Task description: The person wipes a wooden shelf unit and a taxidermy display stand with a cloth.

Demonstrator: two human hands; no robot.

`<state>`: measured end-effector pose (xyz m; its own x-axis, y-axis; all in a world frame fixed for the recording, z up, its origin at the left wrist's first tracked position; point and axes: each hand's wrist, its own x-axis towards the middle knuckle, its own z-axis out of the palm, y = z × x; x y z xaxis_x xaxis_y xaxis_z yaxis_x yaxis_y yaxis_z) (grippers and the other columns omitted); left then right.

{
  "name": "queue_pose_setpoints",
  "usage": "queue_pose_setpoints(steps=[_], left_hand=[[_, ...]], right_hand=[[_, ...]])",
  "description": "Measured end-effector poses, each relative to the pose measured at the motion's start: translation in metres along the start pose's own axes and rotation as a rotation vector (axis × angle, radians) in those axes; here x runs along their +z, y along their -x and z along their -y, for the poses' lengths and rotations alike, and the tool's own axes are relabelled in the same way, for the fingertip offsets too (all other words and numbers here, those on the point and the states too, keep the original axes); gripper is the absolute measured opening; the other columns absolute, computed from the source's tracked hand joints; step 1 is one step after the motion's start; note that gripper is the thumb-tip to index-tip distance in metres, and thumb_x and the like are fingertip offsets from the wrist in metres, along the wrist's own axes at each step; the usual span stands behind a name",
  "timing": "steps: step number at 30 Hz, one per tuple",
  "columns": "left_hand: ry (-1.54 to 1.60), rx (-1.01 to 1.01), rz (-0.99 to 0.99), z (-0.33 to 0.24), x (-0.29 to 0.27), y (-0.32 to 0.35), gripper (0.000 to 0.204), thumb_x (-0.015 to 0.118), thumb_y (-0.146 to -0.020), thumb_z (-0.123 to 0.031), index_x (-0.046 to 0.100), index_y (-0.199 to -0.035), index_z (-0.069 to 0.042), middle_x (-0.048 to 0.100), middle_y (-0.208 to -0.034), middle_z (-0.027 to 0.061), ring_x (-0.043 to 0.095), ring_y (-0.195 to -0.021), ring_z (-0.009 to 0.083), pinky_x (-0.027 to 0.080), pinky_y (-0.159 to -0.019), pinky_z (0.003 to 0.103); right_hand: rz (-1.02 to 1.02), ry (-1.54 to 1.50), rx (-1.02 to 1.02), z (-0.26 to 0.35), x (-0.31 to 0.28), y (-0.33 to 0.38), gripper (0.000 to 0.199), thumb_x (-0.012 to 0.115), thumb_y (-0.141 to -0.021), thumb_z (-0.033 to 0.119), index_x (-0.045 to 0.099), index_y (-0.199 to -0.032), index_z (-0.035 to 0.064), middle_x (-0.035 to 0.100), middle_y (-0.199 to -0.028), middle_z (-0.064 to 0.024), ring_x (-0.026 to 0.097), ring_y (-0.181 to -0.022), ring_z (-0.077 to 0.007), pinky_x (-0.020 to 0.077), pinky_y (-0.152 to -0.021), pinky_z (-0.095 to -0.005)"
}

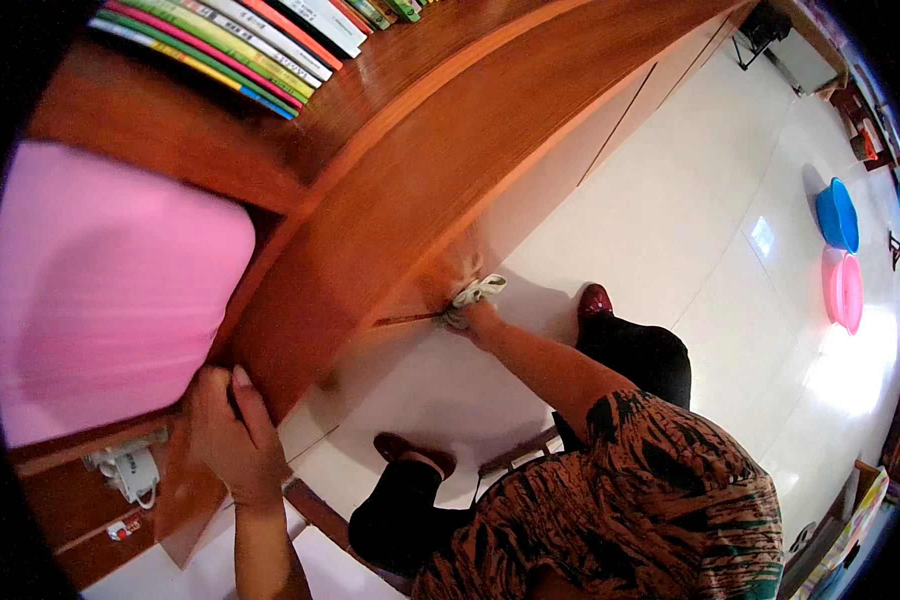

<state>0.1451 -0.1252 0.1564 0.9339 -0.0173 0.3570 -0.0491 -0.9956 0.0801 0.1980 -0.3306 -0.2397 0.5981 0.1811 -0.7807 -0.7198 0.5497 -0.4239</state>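
Note:
My left hand (228, 440) is closed on the corner of a reddish-brown wooden shelf unit (390, 215), beside a pink cloth-covered block (120, 290) in its compartment. Farther right and lower down, my right hand (477, 318) grips a pale, bunched rag (480, 290). The rag is against the lower part of the wood, close above the floor, and part of it is hidden behind the hand. Slight blur surrounds the rag.
Thin books (260, 50) stand in a row on the upper shelf. A white item with a loop (133, 473) lies in a lower compartment. On the pale tiled floor (690, 240) are a blue basin (838, 215) and a pink basin (846, 293). My shoes are near the unit.

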Motion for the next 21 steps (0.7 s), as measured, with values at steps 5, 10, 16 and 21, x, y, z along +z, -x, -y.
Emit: queue_pose_setpoints(steps=[5,10,16,21], left_hand=[[0.039,0.04,0.006,-0.002,0.002,-0.006,0.028,0.043,-0.098,-0.019,0.045,-0.077,-0.001,0.042,-0.07,0.0188,0.042,-0.065,0.0322,0.036,-0.062,0.039],[0.025,-0.001,-0.005,0.007,0.003,0.004,0.028,0.043,-0.098,-0.019,0.045,-0.077,-0.001,0.042,-0.07,0.0188,0.042,-0.065,0.0332,0.036,-0.063,0.04],[0.034,0.032,-0.011,0.0,0.0,-0.006,0.017,0.049,-0.092,-0.011,0.052,-0.079,0.0,0.048,-0.072,0.0185,0.047,-0.068,0.0352,0.04,-0.064,0.04],[0.034,0.055,-0.052,0.006,-0.001,-0.004,0.019,0.05,-0.092,-0.013,0.049,-0.078,-0.001,0.049,-0.072,0.0178,0.049,-0.069,0.0365,0.04,-0.062,0.042]], right_hand=[[-0.172,2.134,-0.382,0.041,-0.047,-0.077,0.032,0.058,-0.089,0.037,0.067,-0.101,0.0077,0.07,-0.093,-0.0048,0.067,-0.084,-0.0221,0.0531,-0.067,-0.0387],[-0.564,2.253,-0.301,0.182,-0.121,-0.081,0.023,0.061,-0.085,0.023,0.067,-0.102,0.009,0.067,-0.102,-0.0104,0.062,-0.099,-0.0251,0.048,-0.08,-0.0391],[-0.587,0.568,-0.811,0.275,-0.197,-0.078,0.043,0.054,-0.087,0.022,0.051,-0.125,0.0014,0.064,-0.113,-0.0208,0.062,-0.102,-0.0352,0.0493,-0.085,-0.044],[-0.525,0.708,-0.573,0.144,-0.167,-0.133,0.042,0.052,-0.09,0.021,0.048,-0.128,0.0045,0.059,-0.121,-0.0182,0.057,-0.11,-0.0353,0.0474,-0.09,-0.0426]])
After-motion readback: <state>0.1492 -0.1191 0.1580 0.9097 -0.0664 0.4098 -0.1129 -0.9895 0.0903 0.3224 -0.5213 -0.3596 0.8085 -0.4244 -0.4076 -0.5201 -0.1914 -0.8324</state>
